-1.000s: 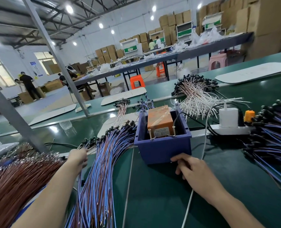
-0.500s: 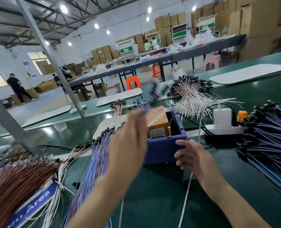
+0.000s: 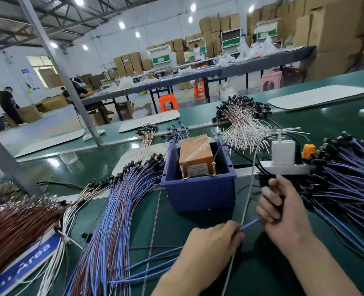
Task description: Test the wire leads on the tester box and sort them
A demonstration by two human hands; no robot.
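1. Near the tabletop's front edge, the left hand (image 3: 211, 242) pinches one end of a blue wire lead (image 3: 250, 223), and the right hand (image 3: 283, 214) curls round the other end.
2. Behind them, mid-tabletop, the orange tester box (image 3: 195, 154) stands in a blue bin (image 3: 198, 191).
3. Lead bundles (image 3: 117, 210) flank it.

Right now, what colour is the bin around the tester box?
The plastic bin is dark blue; head view.

The tester box (image 3: 196, 159) sits in a bin (image 3: 198, 193), lead piles (image 3: 117, 210) either side.
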